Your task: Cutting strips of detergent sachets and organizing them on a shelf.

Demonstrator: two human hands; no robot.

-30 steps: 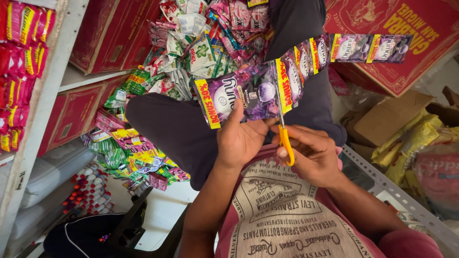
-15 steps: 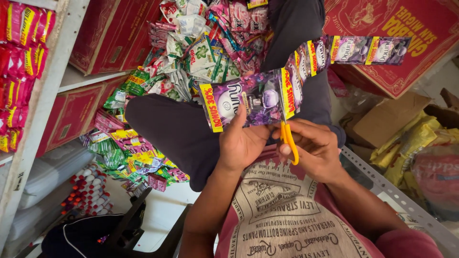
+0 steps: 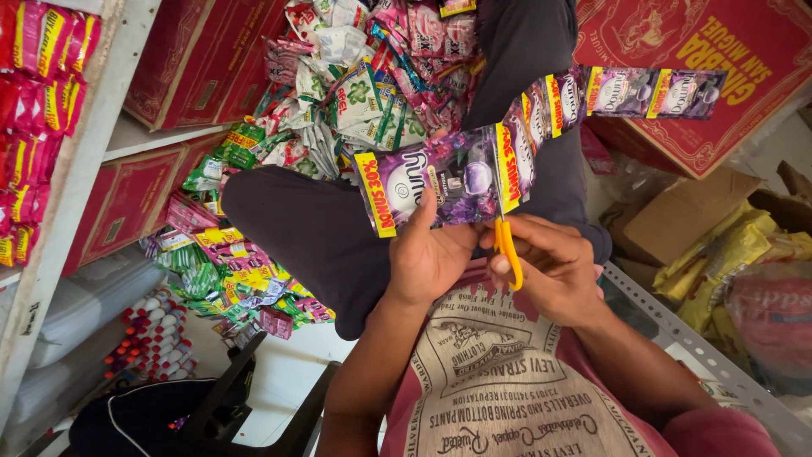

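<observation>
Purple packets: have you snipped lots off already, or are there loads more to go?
Done: a heap of loose sachets lies on the lap. In hand: left hand holds the purple sachet, right hand works the yellow-handled scissors at its edge. Left: the joined purple strip.

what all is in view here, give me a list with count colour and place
purple sachet strip: one, purple with yellow bands, held up at centre and trailing to the upper right
yellow-handled scissors: one pair, at the strip's lower edge; blades mostly hidden
loose sachet pile: too many to count, green, white and pink, on the lap and spilling down to the left
red cardboard boxes: several, top right and on the left shelves
red and yellow packets: a hanging row, far left
brown carton: one, right
yellow plastic bags: a few, right
left hand: holds the strip from below
right hand: grips the scissors
</observation>
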